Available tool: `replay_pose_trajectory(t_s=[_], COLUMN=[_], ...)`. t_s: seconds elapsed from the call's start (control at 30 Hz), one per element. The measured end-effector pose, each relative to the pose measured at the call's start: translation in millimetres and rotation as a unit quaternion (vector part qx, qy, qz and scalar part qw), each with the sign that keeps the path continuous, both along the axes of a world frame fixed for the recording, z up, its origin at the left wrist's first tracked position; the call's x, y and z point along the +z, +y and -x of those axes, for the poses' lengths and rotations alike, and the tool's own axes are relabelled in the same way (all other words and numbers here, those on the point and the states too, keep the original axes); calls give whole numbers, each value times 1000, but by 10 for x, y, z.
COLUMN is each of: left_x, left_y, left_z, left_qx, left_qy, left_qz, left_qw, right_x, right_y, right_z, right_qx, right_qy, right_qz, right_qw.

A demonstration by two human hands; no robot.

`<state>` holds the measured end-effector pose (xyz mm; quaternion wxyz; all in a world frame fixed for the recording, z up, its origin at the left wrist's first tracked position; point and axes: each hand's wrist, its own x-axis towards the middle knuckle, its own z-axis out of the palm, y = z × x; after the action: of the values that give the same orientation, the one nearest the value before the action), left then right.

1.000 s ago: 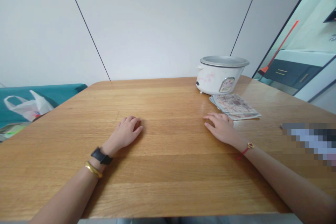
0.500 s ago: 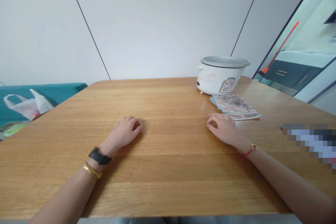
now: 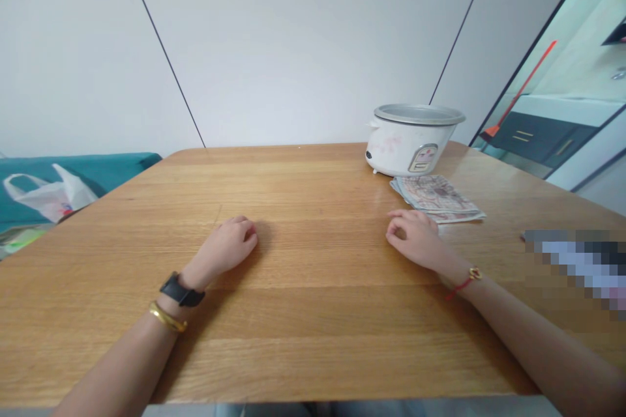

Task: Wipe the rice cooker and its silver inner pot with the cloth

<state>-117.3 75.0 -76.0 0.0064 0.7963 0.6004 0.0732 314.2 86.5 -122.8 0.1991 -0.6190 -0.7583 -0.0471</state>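
Far to the left of the rice cooker (image 3: 398, 148), a white plastic bag (image 3: 55, 199) sits by a teal seat (image 3: 130, 166), off the counter (image 3: 303, 319). Nearer the front, left of the cooker, the left hand (image 3: 229, 246) rests, apparently for support; its fingers curl loosely, holding nothing visible, and one cannot tell whether thumb and forefinger meet. The cooker stands upright towards the back, perhaps so that the near side stays free for the hands. In front of it, the right hand (image 3: 415, 239) rests with thumb and forefinger pressed into a small ring, nothing seen inside. Beside that hand, directly before the cooker, lies a cloth (image 3: 443, 195), probably folded to stay compact.
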Motion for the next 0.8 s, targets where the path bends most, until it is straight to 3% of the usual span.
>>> replay_pose_trajectory(t_s=[0.4,0.8], left_x=[116,99], left_y=[-64,-68], left_z=[-78,-42], left_qx=[59,34], left_qy=[24,-3], left_qz=[74,63], left_qw=[995,997], right_x=[49,32], right_y=[-19,-19], right_z=[6,-19], right_qx=[1,45], right_qy=[19,11], right_qz=[34,33], right_qw=[999,998])
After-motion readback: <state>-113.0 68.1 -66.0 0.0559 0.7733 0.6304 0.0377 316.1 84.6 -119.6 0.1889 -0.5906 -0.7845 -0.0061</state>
